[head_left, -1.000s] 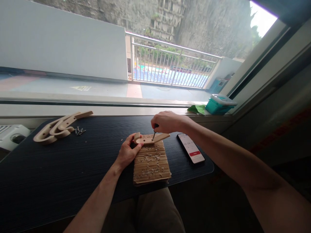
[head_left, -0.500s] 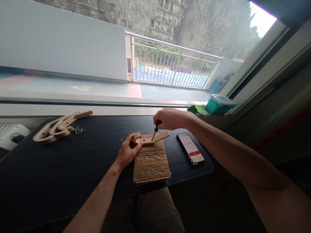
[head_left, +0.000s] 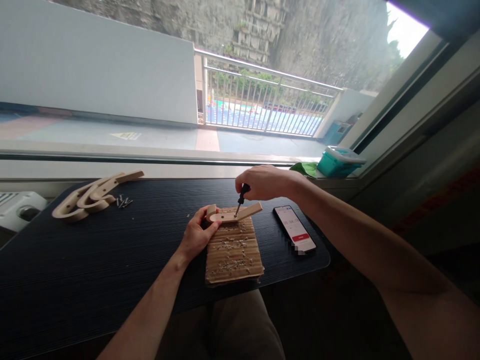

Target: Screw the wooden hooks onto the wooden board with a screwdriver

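Head view: screwdriver [head_left: 244, 191] on a hook [head_left: 227, 218]
Left hand [head_left: 197, 232] has thumb and fingers closed on the hook's curled end, over the far end of some cardboard [head_left: 234, 255], right hand [head_left: 264, 182] has its fingers wrapped round the screwdriver handle, phone [head_left: 295, 230] nearby, screws [head_left: 122, 201] off left

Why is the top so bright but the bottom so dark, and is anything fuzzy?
In the head view, daylight seems to come from outside, leaving the sky washed out white and the lap in shadow; in that same view, blocky squares hide the phone's lower-left corner, and the screwdriver's dark handle shows little detail.
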A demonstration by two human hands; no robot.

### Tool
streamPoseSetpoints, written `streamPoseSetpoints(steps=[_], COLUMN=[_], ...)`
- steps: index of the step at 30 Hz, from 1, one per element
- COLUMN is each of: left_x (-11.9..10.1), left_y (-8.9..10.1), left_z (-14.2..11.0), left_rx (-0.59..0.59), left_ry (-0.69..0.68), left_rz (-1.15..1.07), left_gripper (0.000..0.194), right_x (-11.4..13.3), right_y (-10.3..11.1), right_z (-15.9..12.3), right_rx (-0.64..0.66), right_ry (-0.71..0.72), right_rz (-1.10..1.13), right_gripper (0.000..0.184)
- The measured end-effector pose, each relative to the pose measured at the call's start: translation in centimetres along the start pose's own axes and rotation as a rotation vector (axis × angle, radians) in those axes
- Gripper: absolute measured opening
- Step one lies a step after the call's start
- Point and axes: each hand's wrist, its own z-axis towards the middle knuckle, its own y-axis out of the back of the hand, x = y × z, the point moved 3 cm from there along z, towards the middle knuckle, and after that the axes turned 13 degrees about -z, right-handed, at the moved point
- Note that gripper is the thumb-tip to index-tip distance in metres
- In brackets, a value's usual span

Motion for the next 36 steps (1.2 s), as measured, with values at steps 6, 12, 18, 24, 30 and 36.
streamPoseSetpoints(steps=[6, 12, 18, 24, 30, 36], left_x=[0.2, 0.0, 0.1, 0.3, 0.4, 0.2], left_y=[0.0, 0.0, 0.0, 0.0, -0.1, 0.0], left_z=[0.0, 0.0, 0.0, 0.0, 0.1, 0.0], left_rx=[-0.008, -0.007, -0.005, -0.010, -0.001, -0.010], left_ry=[0.003, -0.014, -0.002, -0.016, -0.008, -0.010], left_rz=[-0.002, -0.004, -0.002, -0.007, -0.030, -0.004], left_gripper=[0.039, 0.037, 0.038, 0.038, 0.039, 0.039], right_x=[-0.1, 0.1, 0.0, 0.5, 1.3, 2.2], right_y=[-0.1, -0.2, 0.1, -0.2, 0.1, 0.2], right_z=[0.2, 0.2, 0.0, 0.2, 0.0, -0.2], right_rx=[-0.011, 0.038, 0.022, -0.067, -0.084, -0.069], right_ry=[-0.014, -0.063, -0.012, 0.087, 0.129, 0.142], right_rz=[-0.012, -0.040, -0.018, -0.005, 0.002, 0.009], right_gripper=[0.024, 0.031, 0.028, 0.026, 0.027, 0.025])
